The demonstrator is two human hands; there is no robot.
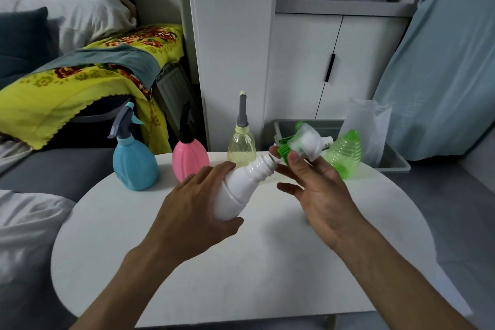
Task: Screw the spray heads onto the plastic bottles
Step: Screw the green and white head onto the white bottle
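White cabinet doors (pixel 332 67) and a bed with a yellow floral blanket (pixel 80 83) back a rounded white counter (pixel 241 262), with a grey bin (pixel 393 161) just beyond its far right edge. Along the far side of the counter stand four bottles: a blue bottle (pixel 134 166) and a pink bottle (pixel 188 161), each upright with a spray head on; a clear yellowish bottle (pixel 241 147) with a tall grey nozzle pointing straight up; and a green ribbed bottle (pixel 344 153), partly hidden by the right hand's fingers. Above the middle of the counter, the left hand (pixel 192 211) is wrapped around the base of a white bottle (pixel 241 190), held off the surface. Its long axis is tilted, open threaded neck pointing up and to the right. The right hand (pixel 318 190) pinches a green spray head (pixel 300 144) in clear plastic wrap between thumb and fingertips, just beside the neck and not on it.
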